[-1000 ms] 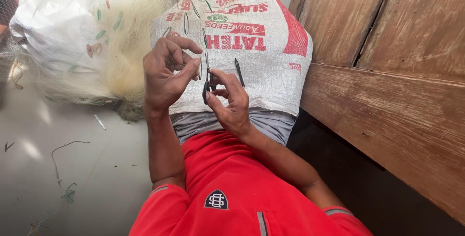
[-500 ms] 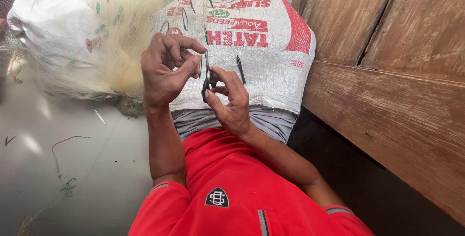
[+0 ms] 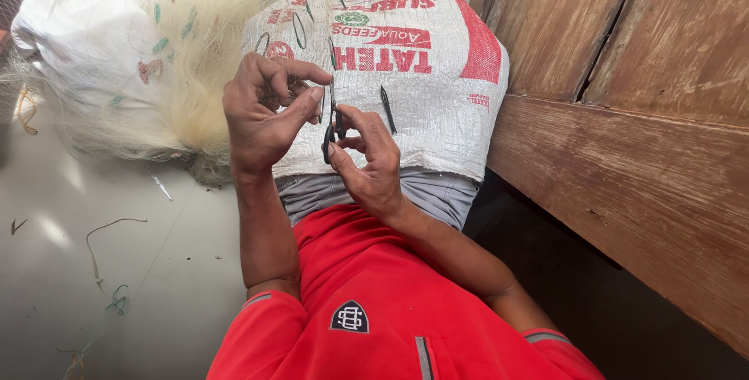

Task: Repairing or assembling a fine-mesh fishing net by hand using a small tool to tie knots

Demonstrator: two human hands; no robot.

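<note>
Scissors (image 3: pixel 334 124) upright, tips up, in right hand (image 3: pixel 373 163) grip; left hand (image 3: pixel 261 111) beside.

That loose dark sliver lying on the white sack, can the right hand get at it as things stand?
Probably yes: the dark sliver lies uncovered on the white sack just beyond the right hand, with nothing between. That hand already pinches small dark scissors, though.

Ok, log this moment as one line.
left hand: pinching pale net strands | right hand: holding small dark scissors | woven sack across lap | spare dark tool on sack
</note>
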